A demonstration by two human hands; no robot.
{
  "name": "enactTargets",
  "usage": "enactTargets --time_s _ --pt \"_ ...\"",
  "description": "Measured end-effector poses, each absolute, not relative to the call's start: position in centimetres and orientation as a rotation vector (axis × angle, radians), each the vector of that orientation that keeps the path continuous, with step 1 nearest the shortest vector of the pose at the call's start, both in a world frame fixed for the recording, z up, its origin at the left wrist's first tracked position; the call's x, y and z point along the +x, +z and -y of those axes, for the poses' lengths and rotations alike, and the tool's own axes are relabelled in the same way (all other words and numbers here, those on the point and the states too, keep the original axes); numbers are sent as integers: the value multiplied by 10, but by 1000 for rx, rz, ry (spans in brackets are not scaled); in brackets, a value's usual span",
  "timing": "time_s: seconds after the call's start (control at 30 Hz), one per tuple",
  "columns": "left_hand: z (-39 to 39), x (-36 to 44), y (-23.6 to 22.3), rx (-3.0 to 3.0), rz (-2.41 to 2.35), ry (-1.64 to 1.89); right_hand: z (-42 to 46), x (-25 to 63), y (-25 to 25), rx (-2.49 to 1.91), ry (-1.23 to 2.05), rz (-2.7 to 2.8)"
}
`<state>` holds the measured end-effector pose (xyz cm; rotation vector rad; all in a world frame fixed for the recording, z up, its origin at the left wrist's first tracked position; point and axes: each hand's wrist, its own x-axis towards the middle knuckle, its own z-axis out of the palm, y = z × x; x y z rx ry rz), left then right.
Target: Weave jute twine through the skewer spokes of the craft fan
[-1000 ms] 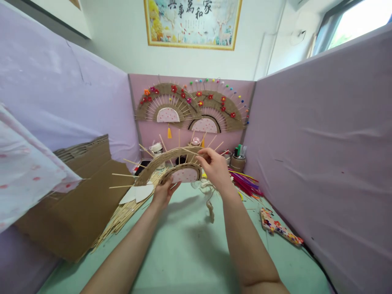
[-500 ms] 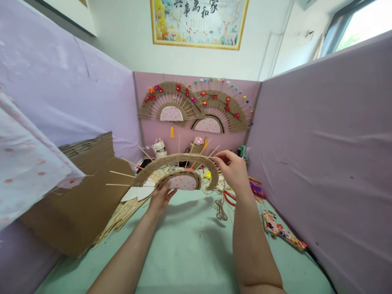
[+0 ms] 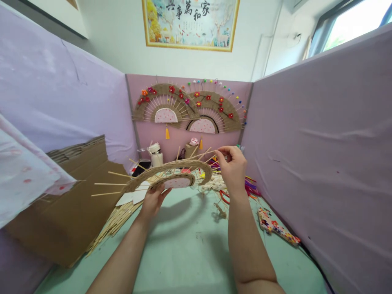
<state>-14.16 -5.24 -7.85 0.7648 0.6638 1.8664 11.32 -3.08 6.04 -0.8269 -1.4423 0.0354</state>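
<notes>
A half-made fan (image 3: 167,168) is held up over the table, its thin wooden sticks poking out past a woven twine arch. Its small half-round base (image 3: 179,182) is covered in pink dotted cloth with a braided border. My left hand (image 3: 154,200) grips this base at its lower left edge, thumb in front. My right hand (image 3: 232,161) pinches a strand of twine (image 3: 206,154), pulled taut off the top of the arch. From that side a small bundle of twine (image 3: 219,211) dangles above the table.
Thin sticks (image 3: 118,220) lie in a pile at left beside a cardboard sheet (image 3: 73,204). A flower-patterned glue gun (image 3: 277,227) with a black cord rests at right. Two finished fans (image 3: 214,100) hang on the back panel. Behind stands a white bottle (image 3: 156,154).
My right hand has drawn the twine away from the arch, where it was close against it. The fan has tilted and shifted slightly left, and the dangling bundle has swung.
</notes>
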Motion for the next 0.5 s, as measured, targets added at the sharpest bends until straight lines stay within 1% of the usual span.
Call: enactTargets --time_s 0.13,0.33,0.5 --pt "52 -142 -79 784 -673 1883 33 116 61 -818 -5 1436" --pt "51 -144 -79 797 -685 1883 26 119 58 -801 18 1431" --pt "50 -144 -81 792 -678 1873 19 119 56 -874 30 1465"
